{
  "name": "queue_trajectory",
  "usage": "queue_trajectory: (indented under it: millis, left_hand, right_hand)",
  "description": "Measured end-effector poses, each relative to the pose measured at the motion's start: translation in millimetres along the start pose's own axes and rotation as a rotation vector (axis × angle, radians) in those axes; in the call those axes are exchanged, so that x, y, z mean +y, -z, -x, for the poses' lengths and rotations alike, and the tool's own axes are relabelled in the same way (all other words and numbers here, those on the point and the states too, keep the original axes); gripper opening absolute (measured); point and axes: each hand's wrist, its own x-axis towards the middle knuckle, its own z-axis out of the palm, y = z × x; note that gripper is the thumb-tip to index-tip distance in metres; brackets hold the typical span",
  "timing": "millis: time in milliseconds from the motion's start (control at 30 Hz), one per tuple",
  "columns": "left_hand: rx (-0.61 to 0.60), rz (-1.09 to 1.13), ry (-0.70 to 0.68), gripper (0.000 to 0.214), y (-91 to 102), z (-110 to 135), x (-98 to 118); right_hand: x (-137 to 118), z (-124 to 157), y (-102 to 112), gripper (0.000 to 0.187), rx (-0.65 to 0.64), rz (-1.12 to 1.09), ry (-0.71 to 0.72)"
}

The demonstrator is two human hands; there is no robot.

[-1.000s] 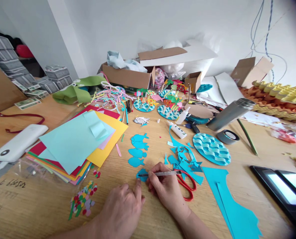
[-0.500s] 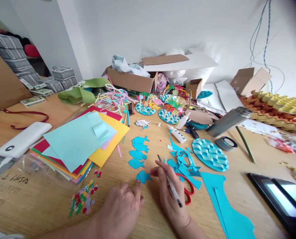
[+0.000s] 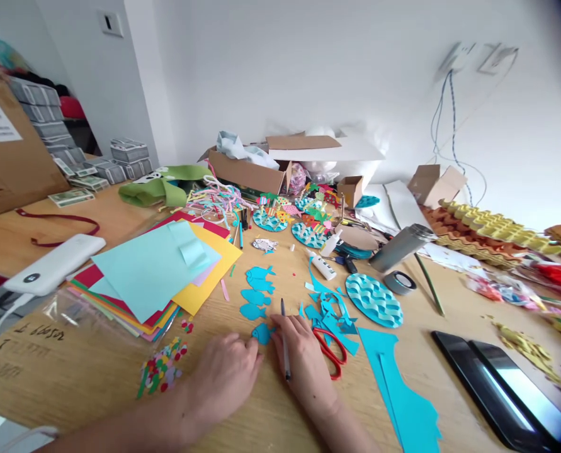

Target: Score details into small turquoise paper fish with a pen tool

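My left hand (image 3: 226, 376) lies on the wooden table (image 3: 96, 377), fingertips pressing the edge of a small blue paper fish (image 3: 262, 333). My right hand (image 3: 303, 355) rests just right of that fish, fingers closed round a thin pen (image 3: 284, 343) that points away from me. A column of blue paper fish (image 3: 257, 290) lies just beyond. Red-handled scissors (image 3: 330, 349) sit under the right hand's far side, amid blue paper scraps (image 3: 330, 308).
A stack of coloured paper sheets (image 3: 157, 270) lies left, with small paper bits (image 3: 162, 371) in front. A blue wavy disc (image 3: 373, 300), glue bottle (image 3: 322, 264), tape roll (image 3: 400, 282), metal flask (image 3: 398, 245), tablets (image 3: 497, 384), a white power bank (image 3: 53, 264) and cardboard boxes (image 3: 249, 170) surround.
The pen tip has come off the small fish and swung from lying sideways to pointing away from me. The view has tilted up, showing more wall.
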Motion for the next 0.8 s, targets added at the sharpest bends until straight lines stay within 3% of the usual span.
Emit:
queue_trajectory:
  millis: [400,633,800]
  left_hand:
    - [0.278,0.262,0.214,0.018,4.0,-25,-35]
    - [0.268,0.407,0.240,0.017,-7.0,-30,-39]
    - [0.234,0.528,0.205,0.034,-10.9,-34,-45]
  right_hand:
    - [3,-2,-2,0.035,0.045,-0.051,-0.030]
    - [9,-4,-8,0.022,0.095,-0.258,-0.073]
    - [10,-6,-10,0.017,0.124,-0.364,-0.085]
